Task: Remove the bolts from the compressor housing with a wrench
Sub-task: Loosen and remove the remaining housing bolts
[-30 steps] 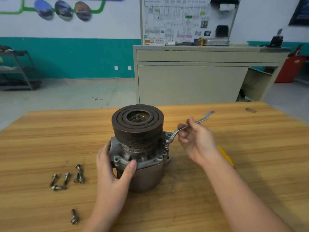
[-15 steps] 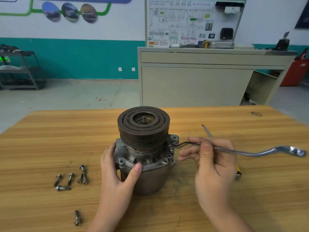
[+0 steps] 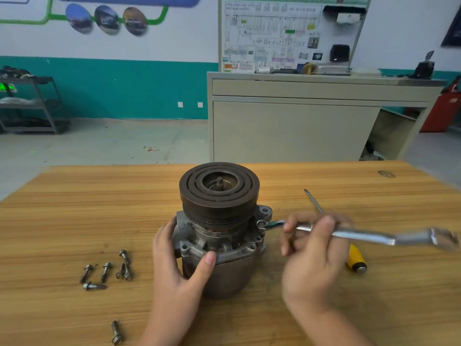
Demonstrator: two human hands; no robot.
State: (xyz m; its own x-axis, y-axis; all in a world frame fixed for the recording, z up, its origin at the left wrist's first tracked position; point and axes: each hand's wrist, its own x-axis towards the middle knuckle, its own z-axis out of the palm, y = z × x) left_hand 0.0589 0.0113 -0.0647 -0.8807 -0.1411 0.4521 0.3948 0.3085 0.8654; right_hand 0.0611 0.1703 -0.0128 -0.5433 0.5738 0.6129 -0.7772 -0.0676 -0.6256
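Note:
The compressor (image 3: 219, 221) stands upright mid-table, its dark grooved pulley on top and grey housing below. My left hand (image 3: 179, 268) grips the housing from the front left, thumb on the flange. My right hand (image 3: 311, 255) holds a silver ring wrench (image 3: 369, 237) by its shaft. The wrench's ring end sits at a bolt (image 3: 261, 224) on the housing's right side; the handle points right and is blurred. Several removed bolts (image 3: 107, 270) lie loose on the table to the left, one more bolt (image 3: 116, 332) near the front edge.
A yellow-handled screwdriver (image 3: 355, 258) lies on the wooden table (image 3: 74, 208) behind my right hand, its tip pointing away. Beyond the table stand a beige cabinet (image 3: 299, 126) with a wiring board, a metal shelf cart (image 3: 30, 106) far left, and a red bin (image 3: 444, 111).
My right hand swung the wrench handle from pointing away and right to pointing right and nearer to me, ring end staying at the bolt. My left hand kept its grip on the housing.

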